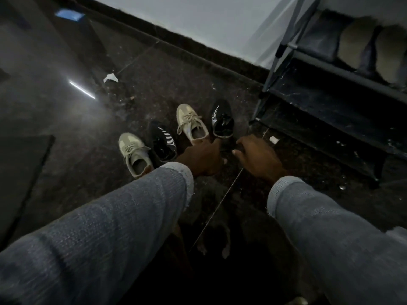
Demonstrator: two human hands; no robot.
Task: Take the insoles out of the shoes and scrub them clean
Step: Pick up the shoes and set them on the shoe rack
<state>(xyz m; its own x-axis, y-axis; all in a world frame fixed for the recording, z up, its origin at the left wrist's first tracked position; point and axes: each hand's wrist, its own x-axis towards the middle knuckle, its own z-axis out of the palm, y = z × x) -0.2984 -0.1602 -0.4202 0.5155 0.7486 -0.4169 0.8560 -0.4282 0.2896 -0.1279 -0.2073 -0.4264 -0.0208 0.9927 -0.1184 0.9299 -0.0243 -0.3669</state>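
Four shoes stand on the dark floor: a beige sneaker [134,154], a black knit shoe with white stripes [164,140], a second beige sneaker [191,125] and a second black striped shoe [222,122]. My left hand [202,158] reaches between the heels of the right-hand beige sneaker and the right-hand black shoe. Its fingertips meet the black shoe's collar, and the grip is hidden. My right hand [258,158] hovers just right of that black shoe with loosely curled fingers and holds nothing. No insole is visible.
A dark shoe rack [330,100] stands at the right with footwear on its upper shelf. A white wall with a dark skirting runs behind. Bits of litter [110,78] lie on the floor. A dark mat [19,172] lies at the left.
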